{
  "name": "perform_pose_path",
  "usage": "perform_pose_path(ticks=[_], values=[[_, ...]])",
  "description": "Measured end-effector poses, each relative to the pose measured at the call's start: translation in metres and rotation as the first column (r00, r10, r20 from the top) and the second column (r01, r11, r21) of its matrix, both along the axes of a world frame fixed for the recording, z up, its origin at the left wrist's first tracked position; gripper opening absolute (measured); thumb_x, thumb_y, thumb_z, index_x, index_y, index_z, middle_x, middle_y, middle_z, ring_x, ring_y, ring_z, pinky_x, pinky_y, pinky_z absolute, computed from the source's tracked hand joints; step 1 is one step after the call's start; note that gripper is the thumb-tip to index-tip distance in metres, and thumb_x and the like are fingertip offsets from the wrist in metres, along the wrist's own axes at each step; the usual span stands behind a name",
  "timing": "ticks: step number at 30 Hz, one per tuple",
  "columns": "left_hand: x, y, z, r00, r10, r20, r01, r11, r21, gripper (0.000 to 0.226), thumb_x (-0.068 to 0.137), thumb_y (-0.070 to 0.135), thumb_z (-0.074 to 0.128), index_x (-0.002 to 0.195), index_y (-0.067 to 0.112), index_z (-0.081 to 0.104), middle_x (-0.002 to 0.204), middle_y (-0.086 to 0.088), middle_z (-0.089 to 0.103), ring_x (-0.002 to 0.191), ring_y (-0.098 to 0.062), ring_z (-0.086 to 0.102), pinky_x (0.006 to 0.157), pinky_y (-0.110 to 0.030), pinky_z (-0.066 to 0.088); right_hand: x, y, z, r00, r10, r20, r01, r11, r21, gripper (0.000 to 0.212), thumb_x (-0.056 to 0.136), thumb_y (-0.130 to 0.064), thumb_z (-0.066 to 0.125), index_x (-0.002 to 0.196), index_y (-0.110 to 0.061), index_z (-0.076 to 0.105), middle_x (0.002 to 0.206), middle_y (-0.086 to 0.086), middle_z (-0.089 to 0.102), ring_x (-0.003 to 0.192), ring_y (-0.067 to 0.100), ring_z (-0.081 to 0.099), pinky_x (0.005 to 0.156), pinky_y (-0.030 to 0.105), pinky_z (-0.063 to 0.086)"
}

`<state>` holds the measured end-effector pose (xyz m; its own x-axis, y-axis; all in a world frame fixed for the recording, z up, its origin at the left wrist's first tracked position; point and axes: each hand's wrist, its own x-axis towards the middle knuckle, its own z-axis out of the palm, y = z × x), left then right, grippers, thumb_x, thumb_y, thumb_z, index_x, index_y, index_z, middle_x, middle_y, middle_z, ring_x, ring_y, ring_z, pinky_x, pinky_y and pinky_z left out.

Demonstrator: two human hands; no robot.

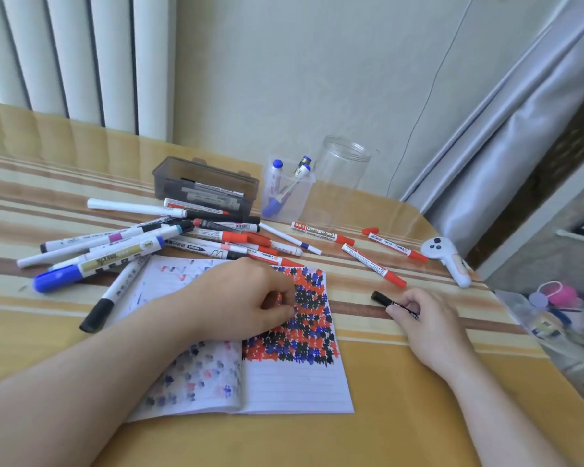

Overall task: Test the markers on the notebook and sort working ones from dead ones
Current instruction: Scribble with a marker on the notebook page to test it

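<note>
Black slim plastic marker (393,302): light, rigid, slick; right hand (425,318) pinches mid-barrel. Left hand (250,298), curled around something red, rests on open lined notebook (284,382).

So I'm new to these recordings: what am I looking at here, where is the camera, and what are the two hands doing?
There is no machine here. A person wears a wide-angle camera on the head, so you look forward and down at their own arms.

The left hand rests on an open notebook, fingers curled round something small and red, too hidden to name. The page is thick with red, blue and black test marks. The right hand has its grip on a black marker lying just right of the notebook.

On the striped table sit a pile of markers, a few red-capped ones apart to the right, a dark box, a clear cup holding blue markers, an empty clear jar and a white controller.
</note>
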<state>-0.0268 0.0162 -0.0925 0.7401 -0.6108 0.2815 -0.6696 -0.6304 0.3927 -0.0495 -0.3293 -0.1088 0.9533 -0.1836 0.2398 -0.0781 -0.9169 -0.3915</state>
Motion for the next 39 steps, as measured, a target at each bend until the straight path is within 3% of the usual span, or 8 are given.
perform_pose_path(ticks=[8, 12, 17, 20, 22, 27, 32, 39], values=[[-0.004, -0.001, 0.0, 1.0, -0.011, -0.026, 0.009, 0.998, -0.059, 0.05, 0.094, 0.074, 0.045, 0.13, 0.041, 0.055, 0.101, 0.018, 0.062, 0.088, 0.001, 0.057, 0.079, -0.029, 0.05, -0.017, 0.098, 0.027, 0.825, 0.554, 0.108, -0.545, 0.832, -0.106, 0.026, 0.094, -0.059, 0.061, 0.099, -0.033, 0.068, 0.082, -0.014, 0.066, 0.076, 0.014, 0.062, 0.064, 0.036, 0.049], [-0.003, -0.001, 0.0, 1.0, -0.015, 0.027, 0.015, 1.0, 0.014, 0.05, 0.096, 0.069, 0.044, 0.12, 0.029, 0.061, 0.101, 0.014, 0.059, 0.097, -0.014, 0.06, 0.079, -0.036, 0.049, -0.014, 0.131, 0.041, 0.834, 0.548, 0.069, -0.548, 0.836, -0.018, 0.026, 0.087, -0.032, 0.073, 0.107, -0.038, 0.059, 0.092, -0.021, 0.068, 0.083, 0.003, 0.06, 0.07, 0.014, 0.043], [0.002, 0.004, 0.007, 0.995, 0.044, 0.087, -0.058, 0.985, 0.162, 0.034, 0.105, 0.051, 0.04, 0.108, 0.024, 0.061, 0.103, 0.005, 0.061, 0.098, -0.019, 0.057, 0.08, -0.041, 0.049, 0.007, 0.115, 0.048, 0.891, 0.452, -0.043, -0.426, 0.864, 0.269, 0.032, 0.07, -0.046, 0.09, 0.083, -0.03, 0.066, 0.072, -0.007, 0.07, 0.06, 0.009, 0.059, 0.062, 0.031, 0.049], [0.001, -0.001, 0.001, 0.996, 0.074, 0.041, -0.077, 0.994, 0.072, 0.025, 0.108, 0.039, 0.04, 0.114, 0.018, 0.052, 0.096, 0.001, 0.06, 0.09, -0.023, 0.056, 0.076, -0.04, 0.042, 0.008, 0.115, 0.026, 0.903, 0.388, 0.185, -0.353, 0.424, 0.834, 0.048, 0.053, -0.046, 0.098, 0.079, -0.021, 0.066, 0.063, 0.006, 0.06, 0.054, 0.017, 0.05, 0.053, 0.028, 0.042], [-0.002, -0.005, 0.001, 0.999, 0.047, 0.007, -0.047, 0.999, -0.011, 0.019, 0.108, 0.038, 0.041, 0.108, 0.02, 0.047, 0.081, 0.007, 0.053, 0.076, -0.02, 0.05, 0.066, -0.036, 0.033, 0.009, 0.116, 0.017, 0.883, 0.407, 0.235, -0.308, 0.125, 0.943, 0.051, 0.053, -0.048, 0.099, 0.083, -0.022, 0.067, 0.066, 0.007, 0.059, 0.057, 0.018, 0.053, 0.051, 0.025, 0.043], [-0.006, -0.016, 0.001, 0.999, -0.042, 0.028, 0.044, 0.997, -0.067, 0.021, 0.105, 0.044, 0.041, 0.108, 0.029, 0.056, 0.074, 0.014, 0.055, 0.066, -0.008, 0.049, 0.064, -0.037, 0.047, 0.002, 0.128, 0.014, 0.84, 0.52, 0.155, -0.349, 0.3, 0.888, 0.046, 0.068, -0.067, 0.084, 0.08, -0.027, 0.065, 0.065, 0.006, 0.061, 0.055, 0.019, 0.052, 0.051, 0.027, 0.037], [-0.004, -0.021, 0.002, 0.995, -0.083, -0.06, 0.076, 0.99, -0.118, 0.019, 0.107, 0.043, 0.045, 0.108, 0.035, 0.063, 0.082, 0.022, 0.066, 0.073, 0.004, 0.058, 0.071, -0.033, 0.051, -0.001, 0.129, 0.019, 0.864, 0.472, 0.174, -0.331, 0.273, 0.903, 0.017, 0.086, -0.025, 0.071, 0.074, -0.023, 0.06, 0.06, 0.003, 0.061, 0.05, 0.017, 0.051, 0.05, 0.027, 0.037], [-0.002, -0.014, 0.005, 0.993, -0.021, -0.113, 0.002, 0.986, -0.165, 0.034, 0.1, 0.061, 0.046, 0.129, 0.047, 0.053, 0.068, 0.013, 0.06, 0.065, 0.0, 0.056, 0.061, -0.027, 0.042, -0.003, 0.122, 0.022, 0.877, 0.43, 0.214, -0.329, 0.215, 0.919, 0.011, 0.084, -0.02, 0.069, 0.077, -0.024, 0.063, 0.059, 0.008, 0.055, 0.051, 0.019, 0.049, 0.046, 0.023, 0.034]])
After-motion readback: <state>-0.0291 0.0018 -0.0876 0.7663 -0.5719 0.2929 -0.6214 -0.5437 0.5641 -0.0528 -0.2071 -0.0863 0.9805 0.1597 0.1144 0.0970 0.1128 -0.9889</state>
